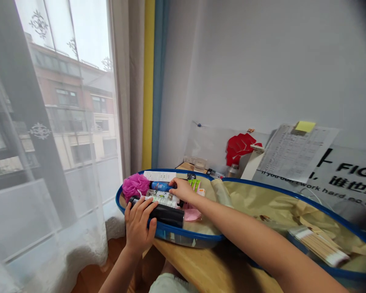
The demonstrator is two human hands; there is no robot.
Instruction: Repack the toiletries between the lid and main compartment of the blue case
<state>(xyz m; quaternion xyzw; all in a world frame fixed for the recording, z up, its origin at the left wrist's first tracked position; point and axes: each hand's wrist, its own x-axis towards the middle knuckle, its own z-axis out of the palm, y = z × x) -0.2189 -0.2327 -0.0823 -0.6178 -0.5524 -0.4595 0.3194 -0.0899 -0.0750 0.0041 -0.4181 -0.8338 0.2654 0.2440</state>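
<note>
An open suitcase with a blue rim (192, 235) holds toiletries in its left half. My left hand (139, 221) is wrapped over a black cylinder (167, 215) along the near rim, fingers on top and thumb on the near side. My right hand (182, 190) reaches across and pinches the dark end of a small blue bottle (160, 186). Between the hands lies a clear bottle with a white and green label (163, 199). A pink mesh bath sponge (136, 185) fills the left end, beside a white box (160, 176). Something pink (192, 214) lies right of the cylinder.
The suitcase's other half (262, 191), lined in beige, lies to the right with a pack of cotton swabs (320, 244). It rests on a wooden table (198, 264). A sheer curtain (61, 183) hangs left. Papers on a clip (297, 152) and a red fist cutout (239, 148) stand behind.
</note>
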